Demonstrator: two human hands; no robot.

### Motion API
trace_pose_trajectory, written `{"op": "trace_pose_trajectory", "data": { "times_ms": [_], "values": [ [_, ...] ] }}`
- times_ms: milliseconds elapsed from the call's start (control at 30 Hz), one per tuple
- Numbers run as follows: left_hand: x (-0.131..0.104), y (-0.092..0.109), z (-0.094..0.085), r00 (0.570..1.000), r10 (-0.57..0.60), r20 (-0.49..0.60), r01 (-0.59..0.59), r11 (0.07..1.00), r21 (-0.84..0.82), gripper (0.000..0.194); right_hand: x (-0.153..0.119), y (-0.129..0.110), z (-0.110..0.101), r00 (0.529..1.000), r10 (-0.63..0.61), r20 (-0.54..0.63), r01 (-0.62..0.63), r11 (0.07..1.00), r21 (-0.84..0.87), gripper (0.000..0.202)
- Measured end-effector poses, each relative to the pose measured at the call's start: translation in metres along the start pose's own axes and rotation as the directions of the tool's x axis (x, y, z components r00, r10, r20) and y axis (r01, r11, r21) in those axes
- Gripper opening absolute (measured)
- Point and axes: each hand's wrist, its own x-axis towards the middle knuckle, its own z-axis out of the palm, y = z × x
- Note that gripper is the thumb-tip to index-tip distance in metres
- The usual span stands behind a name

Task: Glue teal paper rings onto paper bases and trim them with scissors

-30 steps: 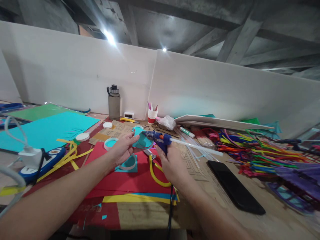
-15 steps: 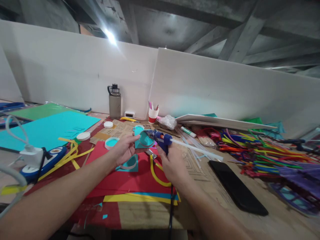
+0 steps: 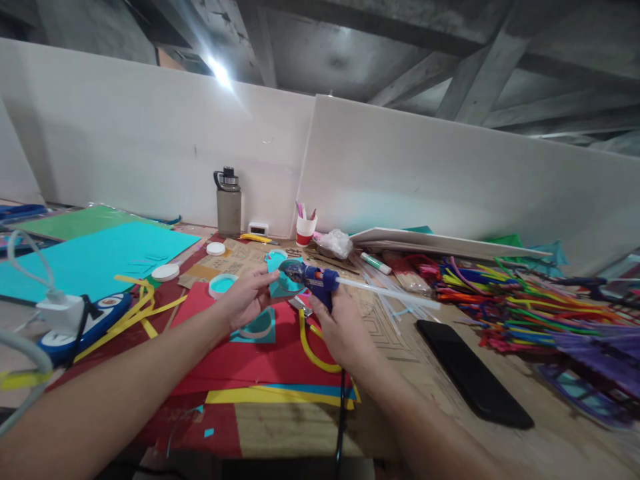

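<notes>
Plainly, right hand [image 3: 346, 325] wrapping round glue gun [image 3: 323, 285], long axis running sideways, nozzle pointing left over cyan piece [image 3: 278, 289]; nearer left hand [image 3: 251, 293] pinching cyan piece's left edge.

Forearms [image 3: 150, 360] angle inward, the left fingers [image 3: 259, 278] pinching, the right fingers [image 3: 323, 315] curled round.

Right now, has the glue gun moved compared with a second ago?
Yes, slightly: the glue gun, held in the right hand, has shifted to the left, judged against the black phone.
</notes>
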Motion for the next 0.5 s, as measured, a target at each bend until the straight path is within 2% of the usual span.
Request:
{"op": "trace_pose_trajectory", "data": {
  "times_ms": [267,500],
  "values": [
    [0.0006,0.0004,-0.0007,0.999,0.037,0.018,-0.037,0.999,-0.008,0.023,0.0009,-0.0017,0.0005,1.0,-0.02,0.004,0.02,0.999,0.032,0.037],
    [-0.0033,-0.0031,0.0037,0.998,0.023,0.054,-0.021,0.999,-0.04,0.021,0.0016,0.0,-0.0007,0.998,0.017,-0.065,-0.015,0.999,0.035,0.032]
  ]
}}
